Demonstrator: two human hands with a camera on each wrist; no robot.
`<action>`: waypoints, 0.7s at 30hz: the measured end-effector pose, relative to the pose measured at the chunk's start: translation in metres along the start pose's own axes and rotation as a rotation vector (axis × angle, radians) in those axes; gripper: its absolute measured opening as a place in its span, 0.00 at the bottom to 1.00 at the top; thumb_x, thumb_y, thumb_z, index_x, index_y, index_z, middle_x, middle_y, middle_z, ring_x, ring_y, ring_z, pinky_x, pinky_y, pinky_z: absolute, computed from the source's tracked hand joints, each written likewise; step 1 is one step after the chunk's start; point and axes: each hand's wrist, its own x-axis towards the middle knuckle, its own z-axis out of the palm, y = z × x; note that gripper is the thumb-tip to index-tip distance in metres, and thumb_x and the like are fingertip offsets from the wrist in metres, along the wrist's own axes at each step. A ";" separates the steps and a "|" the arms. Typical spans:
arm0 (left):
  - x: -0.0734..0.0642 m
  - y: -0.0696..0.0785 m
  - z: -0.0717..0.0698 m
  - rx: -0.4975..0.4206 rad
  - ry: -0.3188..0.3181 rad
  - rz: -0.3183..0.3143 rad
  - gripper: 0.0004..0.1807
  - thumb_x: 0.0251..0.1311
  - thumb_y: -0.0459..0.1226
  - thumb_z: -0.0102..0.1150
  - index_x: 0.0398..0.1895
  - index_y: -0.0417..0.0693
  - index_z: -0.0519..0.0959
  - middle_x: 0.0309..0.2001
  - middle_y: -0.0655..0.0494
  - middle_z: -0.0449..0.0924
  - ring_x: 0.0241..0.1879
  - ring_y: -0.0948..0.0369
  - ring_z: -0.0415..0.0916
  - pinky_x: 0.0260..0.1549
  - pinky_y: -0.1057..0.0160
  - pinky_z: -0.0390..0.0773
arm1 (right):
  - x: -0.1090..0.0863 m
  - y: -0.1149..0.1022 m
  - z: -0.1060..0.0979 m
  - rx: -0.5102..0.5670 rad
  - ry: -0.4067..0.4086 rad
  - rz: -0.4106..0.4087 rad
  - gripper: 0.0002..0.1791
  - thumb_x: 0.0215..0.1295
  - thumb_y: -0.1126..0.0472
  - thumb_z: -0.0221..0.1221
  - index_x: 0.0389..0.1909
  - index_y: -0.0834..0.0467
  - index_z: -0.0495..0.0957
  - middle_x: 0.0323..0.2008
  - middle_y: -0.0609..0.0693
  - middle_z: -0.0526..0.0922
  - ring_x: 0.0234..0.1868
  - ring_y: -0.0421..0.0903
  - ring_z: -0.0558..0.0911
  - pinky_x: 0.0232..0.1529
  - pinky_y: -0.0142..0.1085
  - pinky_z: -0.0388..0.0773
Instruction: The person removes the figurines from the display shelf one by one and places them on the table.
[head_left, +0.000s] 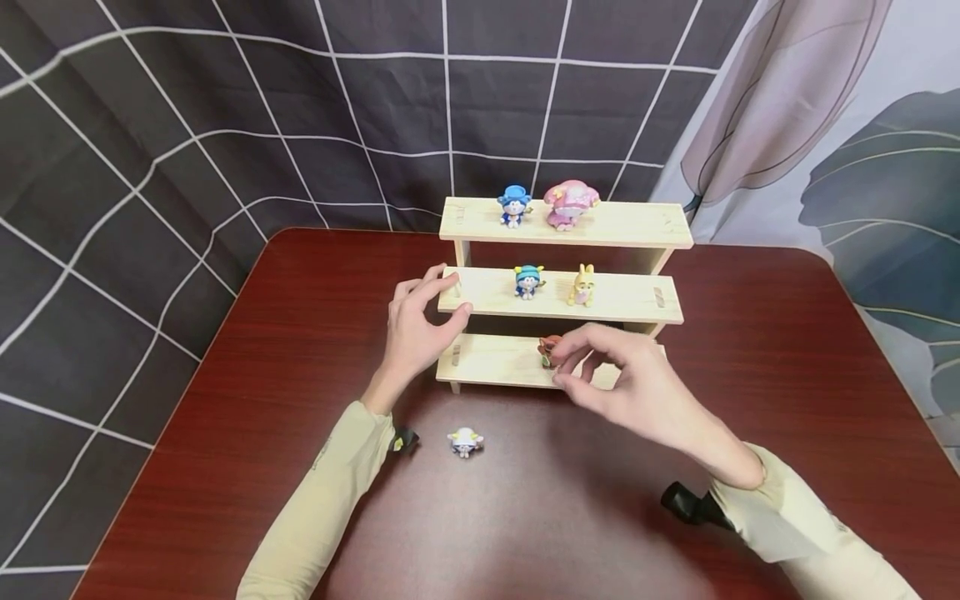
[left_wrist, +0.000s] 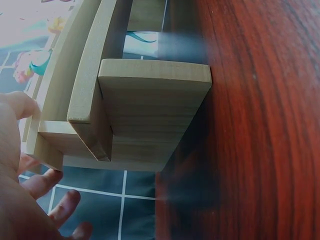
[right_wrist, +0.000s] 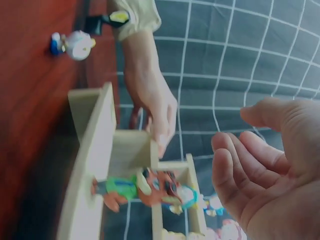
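A light wooden three-tier display shelf (head_left: 630, 297) stands on the table. At its left end my left hand (head_left: 420, 321) holds the middle board, with thumb and fingertips around the end. My right hand (head_left: 630, 379) is in front of the bottom board, fingers bent and holding nothing. Just beyond its fingertips a brown figurine (right_wrist: 159, 187) in green stands upright on that board; the right wrist view shows a gap between them. The head view has the figurine partly hidden behind the fingers. Nearer me, a small white figurine (head_left: 465, 442) with yellow horns is on the table.
The middle board carries a teal-capped figurine (head_left: 528, 282) and a yellow rabbit figurine (head_left: 582, 286). On the top board are a blue-hatted figurine (head_left: 513, 207) and a pink figurine (head_left: 570, 205). Behind the red-brown table (head_left: 315, 275) hangs a dark grid-patterned curtain (head_left: 390, 100).
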 end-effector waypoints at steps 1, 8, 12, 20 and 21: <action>0.000 0.000 0.000 0.000 0.001 0.000 0.24 0.54 0.43 0.70 0.57 0.49 0.84 0.63 0.57 0.77 0.51 0.51 0.69 0.52 0.45 0.63 | 0.002 0.001 -0.003 -0.003 0.017 0.001 0.18 0.49 0.78 0.69 0.40 0.59 0.82 0.34 0.47 0.85 0.30 0.39 0.81 0.33 0.29 0.77; -0.002 0.000 -0.001 -0.002 -0.003 -0.009 0.25 0.54 0.44 0.70 0.57 0.49 0.84 0.63 0.57 0.77 0.52 0.51 0.69 0.52 0.44 0.63 | 0.014 0.010 -0.018 -0.038 0.114 0.031 0.18 0.49 0.82 0.67 0.41 0.64 0.81 0.36 0.51 0.84 0.32 0.39 0.80 0.33 0.27 0.77; -0.002 0.001 -0.001 -0.004 -0.006 -0.013 0.25 0.54 0.43 0.70 0.57 0.49 0.84 0.64 0.57 0.77 0.52 0.51 0.68 0.53 0.44 0.62 | 0.020 0.018 -0.024 -0.065 0.150 0.043 0.18 0.50 0.83 0.66 0.42 0.66 0.81 0.37 0.53 0.85 0.35 0.38 0.81 0.34 0.27 0.77; -0.001 0.002 -0.002 -0.003 -0.008 -0.008 0.25 0.54 0.43 0.70 0.57 0.49 0.84 0.64 0.56 0.77 0.52 0.51 0.68 0.53 0.44 0.62 | 0.031 0.029 -0.034 -0.120 0.218 0.062 0.17 0.53 0.80 0.66 0.45 0.69 0.79 0.39 0.56 0.85 0.40 0.41 0.82 0.36 0.27 0.76; -0.001 0.003 -0.002 -0.002 -0.008 -0.007 0.25 0.54 0.43 0.70 0.57 0.49 0.84 0.64 0.56 0.77 0.52 0.51 0.68 0.53 0.44 0.62 | 0.033 0.030 -0.035 -0.135 0.223 0.063 0.18 0.53 0.80 0.66 0.45 0.69 0.79 0.40 0.56 0.85 0.40 0.41 0.82 0.36 0.27 0.76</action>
